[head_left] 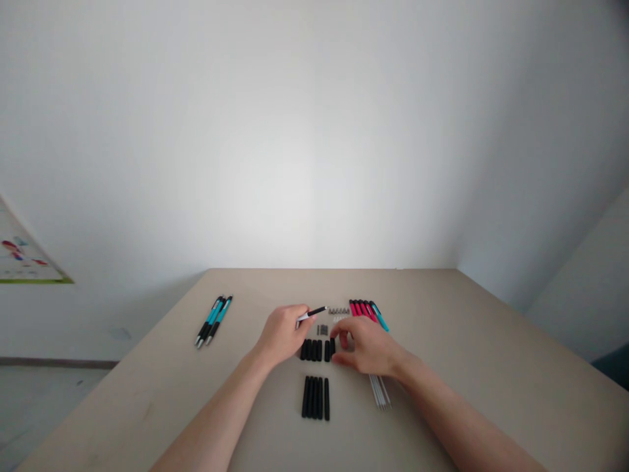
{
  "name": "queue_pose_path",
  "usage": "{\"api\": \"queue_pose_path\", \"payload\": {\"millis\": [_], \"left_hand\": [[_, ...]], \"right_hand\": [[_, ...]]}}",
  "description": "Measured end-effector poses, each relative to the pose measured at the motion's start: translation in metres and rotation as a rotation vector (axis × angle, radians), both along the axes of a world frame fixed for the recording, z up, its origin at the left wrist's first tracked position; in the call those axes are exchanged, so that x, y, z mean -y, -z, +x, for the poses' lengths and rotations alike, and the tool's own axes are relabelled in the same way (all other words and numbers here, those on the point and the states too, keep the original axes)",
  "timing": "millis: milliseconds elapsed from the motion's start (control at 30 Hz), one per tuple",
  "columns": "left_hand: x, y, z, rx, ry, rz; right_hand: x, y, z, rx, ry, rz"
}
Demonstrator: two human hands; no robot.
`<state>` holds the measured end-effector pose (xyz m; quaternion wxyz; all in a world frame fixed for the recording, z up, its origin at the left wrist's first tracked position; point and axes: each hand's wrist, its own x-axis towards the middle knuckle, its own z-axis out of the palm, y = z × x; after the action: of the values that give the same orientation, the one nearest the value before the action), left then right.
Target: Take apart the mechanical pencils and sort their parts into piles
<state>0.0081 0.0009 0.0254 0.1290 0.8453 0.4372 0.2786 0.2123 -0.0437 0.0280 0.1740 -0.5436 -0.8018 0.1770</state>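
My left hand [285, 332] is closed in a pinch on a slim white-and-black pen part [311, 313], its black end pointing right and slightly up. Thumb and fingers of my right hand [362, 344] close around the ends of a short black pen grip [333, 345], the rightmost in a row on the table. Beside it lie more short black grips [314, 350], partly behind my left hand. Small springs [322, 330] lie just beyond this row. Nearer to me is a row of longer black tubes [315, 398].
Finished-looking blue and black pens [213, 321] lie at the left of the table [162, 393]. Pink and blue barrels [366, 308] lie behind my right hand, next to small metal tips [339, 311]. White refills [379, 392] stick out under my right wrist. A wall stands behind.
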Motion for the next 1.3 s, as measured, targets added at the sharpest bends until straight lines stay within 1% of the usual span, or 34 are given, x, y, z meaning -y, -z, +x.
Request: {"api": "queue_pose_path", "payload": {"millis": [467,767,867,1100,1200,1300], "left_hand": [[0.002,-0.005,0.001,0.011,-0.006,-0.018],[0.002,-0.003,0.001,-0.013,-0.005,-0.009],[0.002,-0.004,0.000,-0.053,-0.029,-0.018],[-0.004,0.000,-0.004,-0.241,-0.208,-0.093],[-0.005,0.000,-0.006,-0.280,-0.208,-0.102],[-0.006,-0.001,-0.010,-0.278,-0.148,-0.130]], "right_hand": [[0.002,0.001,-0.007,-0.045,-0.001,-0.044],[0.002,0.002,-0.007,-0.061,-0.006,-0.070],[0.002,0.003,-0.006,-0.066,-0.013,-0.066],[0.001,0.003,-0.006,-0.077,-0.024,-0.064],[0.002,0.003,-0.007,-0.077,-0.025,-0.062],[0.002,0.003,-0.006,-0.075,-0.026,-0.062]]}}
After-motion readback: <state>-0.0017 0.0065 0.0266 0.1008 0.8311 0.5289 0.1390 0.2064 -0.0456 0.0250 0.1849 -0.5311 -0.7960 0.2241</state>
